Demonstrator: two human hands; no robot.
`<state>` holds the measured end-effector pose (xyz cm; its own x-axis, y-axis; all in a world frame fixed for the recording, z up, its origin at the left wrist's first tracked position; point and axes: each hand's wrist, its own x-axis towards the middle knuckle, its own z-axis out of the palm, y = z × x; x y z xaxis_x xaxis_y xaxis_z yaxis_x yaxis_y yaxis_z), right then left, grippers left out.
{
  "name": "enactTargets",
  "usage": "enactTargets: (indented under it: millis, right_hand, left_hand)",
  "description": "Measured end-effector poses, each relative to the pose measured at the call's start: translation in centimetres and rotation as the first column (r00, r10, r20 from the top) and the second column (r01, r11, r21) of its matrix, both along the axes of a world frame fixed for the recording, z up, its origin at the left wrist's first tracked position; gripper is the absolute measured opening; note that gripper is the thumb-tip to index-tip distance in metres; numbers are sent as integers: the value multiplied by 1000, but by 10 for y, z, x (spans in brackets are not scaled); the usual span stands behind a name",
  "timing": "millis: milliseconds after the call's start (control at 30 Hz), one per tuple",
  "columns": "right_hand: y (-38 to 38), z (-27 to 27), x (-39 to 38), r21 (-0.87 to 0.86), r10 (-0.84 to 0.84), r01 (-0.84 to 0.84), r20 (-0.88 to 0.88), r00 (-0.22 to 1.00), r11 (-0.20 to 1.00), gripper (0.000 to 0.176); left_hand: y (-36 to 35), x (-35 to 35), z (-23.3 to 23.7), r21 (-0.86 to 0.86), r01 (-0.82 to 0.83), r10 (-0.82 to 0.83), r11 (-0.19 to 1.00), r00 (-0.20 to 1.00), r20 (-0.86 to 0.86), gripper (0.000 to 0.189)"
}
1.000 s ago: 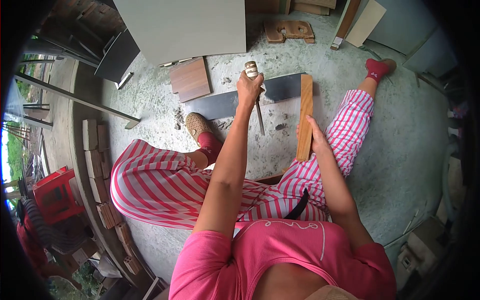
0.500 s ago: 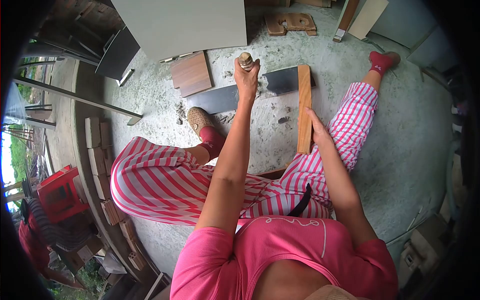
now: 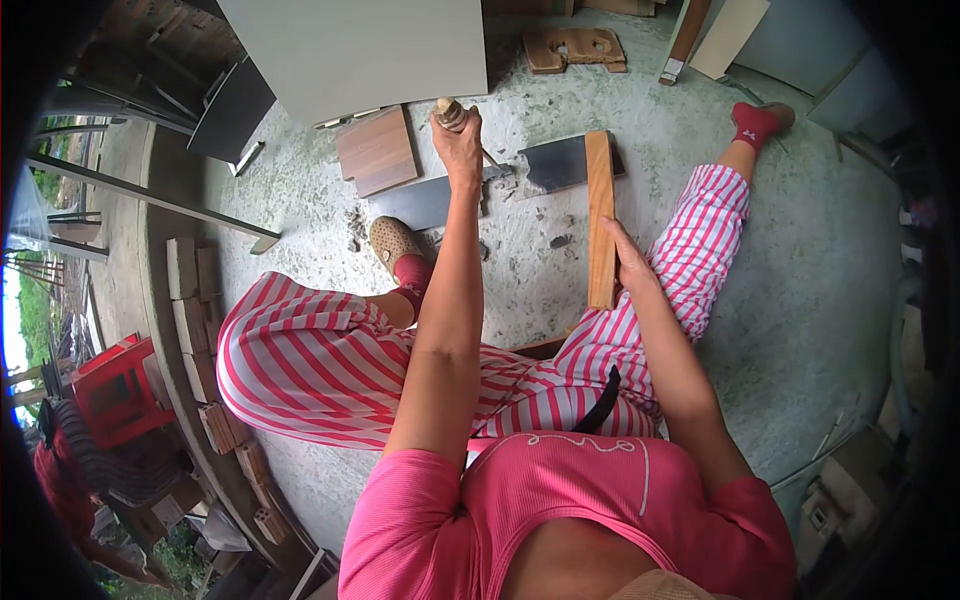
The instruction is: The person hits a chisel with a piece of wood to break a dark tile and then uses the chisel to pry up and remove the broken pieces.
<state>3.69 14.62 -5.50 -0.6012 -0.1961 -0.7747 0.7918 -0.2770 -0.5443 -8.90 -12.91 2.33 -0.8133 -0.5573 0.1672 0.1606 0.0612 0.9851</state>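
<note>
Seen from above, a person in a pink top and red-and-white striped trousers sits on a rough concrete floor [image 3: 800, 250] with legs spread. Nearest, the right hand [image 3: 628, 268] wraps around the near end of a narrow wooden strip [image 3: 600, 190], beside the right thigh. The strip runs straight away from the person, and its far end crosses a dark board [image 3: 425, 203] lying flat on the floor. Further out, the left arm is stretched forward. The left hand [image 3: 460, 150] is closed in a fist around the wooden handle of a tool [image 3: 447, 112], held above the dark board, with a short piece of its metal shaft showing below the fist. Small chips lie scattered near the board. Beyond it lie a small brown board [image 3: 377, 150] and then a large pale panel [image 3: 350, 50].
</note>
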Motion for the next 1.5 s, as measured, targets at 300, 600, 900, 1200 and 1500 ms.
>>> enactTargets:
  millis: [300,600,900,1200,1500]
  right_hand:
    - [-2,1,2,56,30,-27,-44,999,998,75]
    - [-6,7,0,42,29,-25,-95,995,999,74]
    - [-6,9,1,30,28,-26,-73,997,999,74]
    - [-19,46,2,473,378,-247,-205,903,846,81]
    - [-69,239,-107,550,494,23,-767,410,835,83]
  left_hand:
    - [-4,-2,-13,-70,229,-213,971,958,191,22]
    - [-17,13,9,-346,167,-6,923,907,421,35]
    - [-20,11,7,-348,246,-86,905,905,417,33]
    - [-6,11,-16,-241,139,-59,961,948,313,29]
    - [5,12,-6,-242,150,-65,959,943,327,27]
